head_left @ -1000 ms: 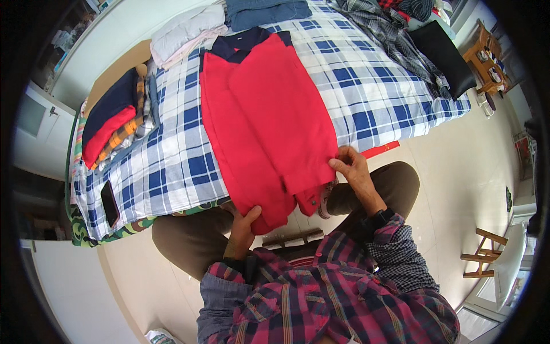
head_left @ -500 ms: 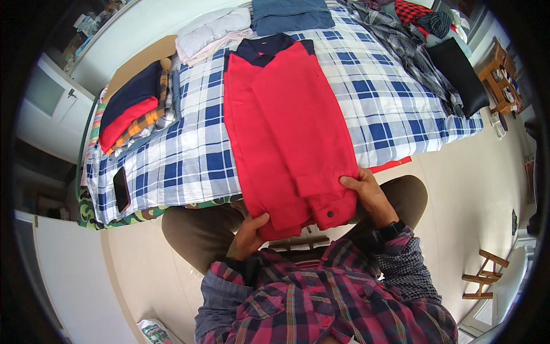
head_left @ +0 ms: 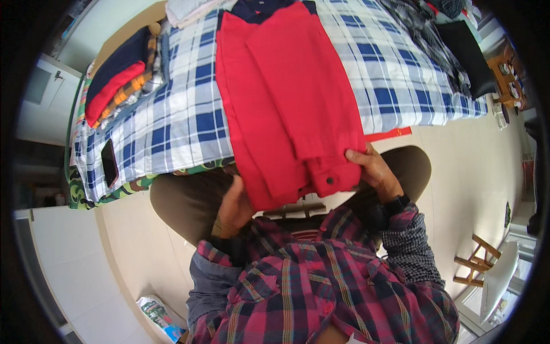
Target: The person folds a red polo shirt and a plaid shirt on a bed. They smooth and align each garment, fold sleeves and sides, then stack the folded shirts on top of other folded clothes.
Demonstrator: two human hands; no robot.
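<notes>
A long red shirt (head_left: 286, 97) with a dark navy collar (head_left: 260, 8) lies folded lengthwise on the bed, its sleeve laid along the front. Its lower end hangs over the near edge of the bed, above my lap. My right hand (head_left: 375, 171) grips the lower right corner, thumb on top and fingers underneath, close to a dark button on the cuff. Against the lower left edge is my left hand (head_left: 234, 207), its thumb stretched up and away from the cloth. The other left fingers are partly hidden by the shirt.
A blue-and-white checked sheet (head_left: 195, 123) covers the bed. On the left lie a stack of folded clothes (head_left: 117, 80) and a phone (head_left: 109, 163). Light folded clothes (head_left: 192, 11) sit at the far side; a black cushion (head_left: 467, 57) and plaid clothing are right. A wooden-legged stool (head_left: 478, 261) stands lower right.
My left thumb has come off the shirt and swung up beside its left edge. My right hand keeps its grip. The whole view has shifted, so the bed sits higher in it.
</notes>
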